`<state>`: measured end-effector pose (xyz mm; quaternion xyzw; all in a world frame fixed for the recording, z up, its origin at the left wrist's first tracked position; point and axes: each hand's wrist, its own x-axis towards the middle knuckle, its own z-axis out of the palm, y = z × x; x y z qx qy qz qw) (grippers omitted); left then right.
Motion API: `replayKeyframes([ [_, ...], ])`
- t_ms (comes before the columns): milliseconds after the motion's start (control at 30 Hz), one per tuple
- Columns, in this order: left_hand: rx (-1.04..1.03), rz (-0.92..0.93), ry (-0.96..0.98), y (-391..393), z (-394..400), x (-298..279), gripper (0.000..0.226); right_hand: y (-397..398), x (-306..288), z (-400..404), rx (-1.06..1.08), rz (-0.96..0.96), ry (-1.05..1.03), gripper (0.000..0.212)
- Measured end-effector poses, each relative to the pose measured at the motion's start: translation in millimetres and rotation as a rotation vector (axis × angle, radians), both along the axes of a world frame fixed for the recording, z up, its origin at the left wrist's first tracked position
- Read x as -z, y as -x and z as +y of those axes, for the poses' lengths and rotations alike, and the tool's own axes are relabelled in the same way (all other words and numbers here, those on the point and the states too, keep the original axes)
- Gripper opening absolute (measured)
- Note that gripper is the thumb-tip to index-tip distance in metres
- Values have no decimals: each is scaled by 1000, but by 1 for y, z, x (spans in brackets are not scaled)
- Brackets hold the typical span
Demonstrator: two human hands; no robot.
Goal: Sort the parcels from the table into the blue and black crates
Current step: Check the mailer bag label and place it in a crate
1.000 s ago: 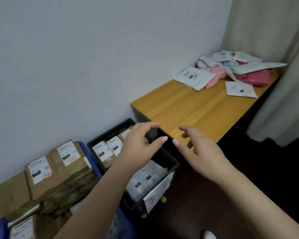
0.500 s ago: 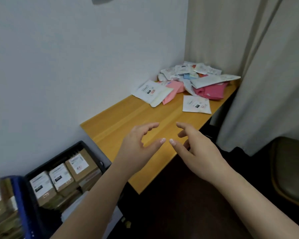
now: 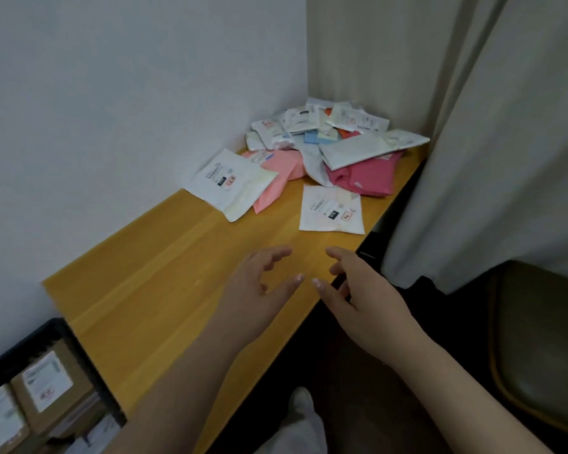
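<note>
A heap of soft mailer parcels (image 3: 335, 142), white, pink and blue, lies at the far end of the wooden table (image 3: 164, 273). One flat white parcel (image 3: 331, 209) lies alone nearest me, another white parcel (image 3: 230, 183) to its left. My left hand (image 3: 259, 290) and my right hand (image 3: 364, 296) hover side by side above the table's near part, both holding nothing, fingers loosely curved, short of the parcels. The black crate (image 3: 30, 342) with brown boxes (image 3: 51, 385) shows at the bottom left. The blue crate is out of view.
A white wall runs along the table's left side. Grey curtains (image 3: 489, 142) hang at the right and behind the heap. A dark chair seat (image 3: 545, 355) stands at the far right. The floor below the table's right edge is dark.
The view has swung right and up from the crates to the table. Both hands, holding nothing, have advanced over the table toward the parcels. The blue crate has left the view.
</note>
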<state>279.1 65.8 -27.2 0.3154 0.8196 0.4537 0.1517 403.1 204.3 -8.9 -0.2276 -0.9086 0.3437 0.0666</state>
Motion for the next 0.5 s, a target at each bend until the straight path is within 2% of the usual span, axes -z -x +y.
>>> replayKeyframes([
  [267,54,-85,99,60,125,26,45,44,22,119,116,-62,75,56],
  [500,-11,-192,198,94,198,62,48,79,70,206,135,-165,168,55],
])
